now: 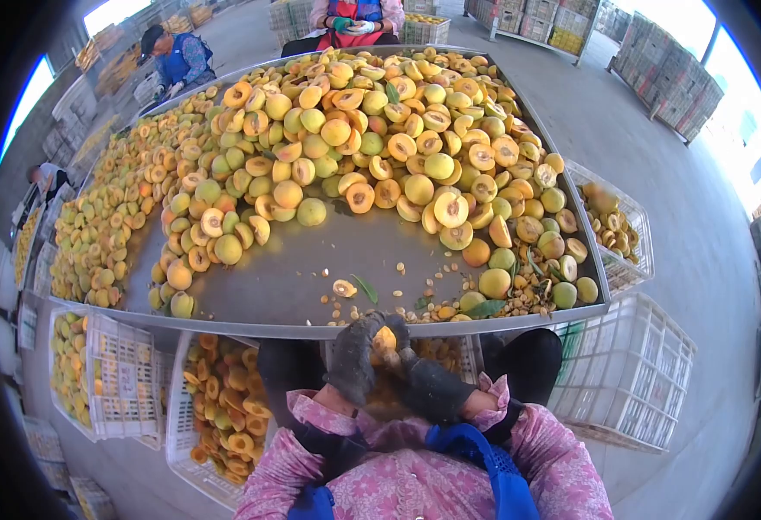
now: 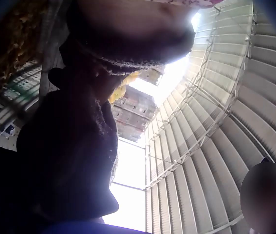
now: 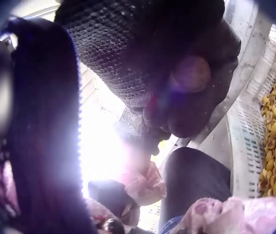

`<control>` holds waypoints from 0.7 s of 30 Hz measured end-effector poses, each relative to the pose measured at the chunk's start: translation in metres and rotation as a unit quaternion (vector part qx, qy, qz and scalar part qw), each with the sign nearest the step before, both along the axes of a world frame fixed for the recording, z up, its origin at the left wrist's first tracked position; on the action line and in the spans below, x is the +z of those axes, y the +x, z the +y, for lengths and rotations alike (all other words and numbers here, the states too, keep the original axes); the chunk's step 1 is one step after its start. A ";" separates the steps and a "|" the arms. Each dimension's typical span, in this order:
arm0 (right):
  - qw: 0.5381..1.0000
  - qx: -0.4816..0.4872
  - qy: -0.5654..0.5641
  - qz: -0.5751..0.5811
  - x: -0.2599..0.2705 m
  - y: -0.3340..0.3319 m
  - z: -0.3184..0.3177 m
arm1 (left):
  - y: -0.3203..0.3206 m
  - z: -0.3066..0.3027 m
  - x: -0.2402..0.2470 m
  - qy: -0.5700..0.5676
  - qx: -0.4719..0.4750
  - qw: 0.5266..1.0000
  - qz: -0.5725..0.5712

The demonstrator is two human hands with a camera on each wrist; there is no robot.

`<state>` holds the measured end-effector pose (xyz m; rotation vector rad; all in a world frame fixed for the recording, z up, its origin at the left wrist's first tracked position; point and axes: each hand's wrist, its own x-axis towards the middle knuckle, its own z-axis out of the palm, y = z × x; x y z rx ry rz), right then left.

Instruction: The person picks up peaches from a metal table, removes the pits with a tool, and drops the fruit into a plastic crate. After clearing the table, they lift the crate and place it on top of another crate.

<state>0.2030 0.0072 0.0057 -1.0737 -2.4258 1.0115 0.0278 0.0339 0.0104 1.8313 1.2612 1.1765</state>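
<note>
Both hands wear dark gloves and meet just in front of the metal table's near edge. In the head view, my left hand curls round a small yellow-orange apricot piece. The fingers of my right hand close in on the same piece from the right and below. Both wrist views are dark or glaring, with the gloves as shadowed shapes and the fruit hidden. Beyond the hands, a halved apricot with its pit lies on the table beside a green leaf and scattered pits.
A big heap of whole and halved apricots covers much of the metal table. Below its near edge stand a crate of apricot halves and an upturned white crate. Other people sit around the table.
</note>
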 end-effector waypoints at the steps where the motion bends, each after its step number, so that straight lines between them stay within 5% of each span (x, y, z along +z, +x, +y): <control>1: 0.998 -0.008 0.056 0.014 -0.016 -0.004 -0.004 | 0.000 0.000 -0.002 0.000 -0.001 1.000 0.000; 5: 0.987 0.064 0.113 -0.095 -0.059 -0.014 -0.008 | 0.003 0.001 -0.013 -0.122 0.008 0.985 -0.125; 7: 0.995 -0.009 0.072 0.075 -0.068 -0.015 -0.006 | 0.001 -0.001 -0.023 -0.128 0.020 0.982 -0.141; 9: 0.999 -0.022 0.014 0.036 -0.009 -0.009 -0.005 | -0.003 -0.003 -0.025 -0.001 -0.002 1.000 0.003; 13: 0.988 -0.036 -0.120 -0.086 0.065 0.002 0.002 | -0.002 -0.003 -0.004 0.003 -0.029 0.998 0.065; 17: 0.988 -0.002 -0.118 -0.103 0.028 0.006 0.000 | -0.006 -0.005 -0.033 0.029 -0.033 0.997 0.068; 19: 0.999 0.027 -0.009 -0.021 -0.013 0.007 -0.009 | -0.008 -0.007 -0.041 0.044 -0.038 0.996 0.065; 21: 0.997 0.024 -0.067 0.036 -0.013 0.006 -0.012 | -0.013 -0.009 -0.061 0.174 0.003 0.966 0.189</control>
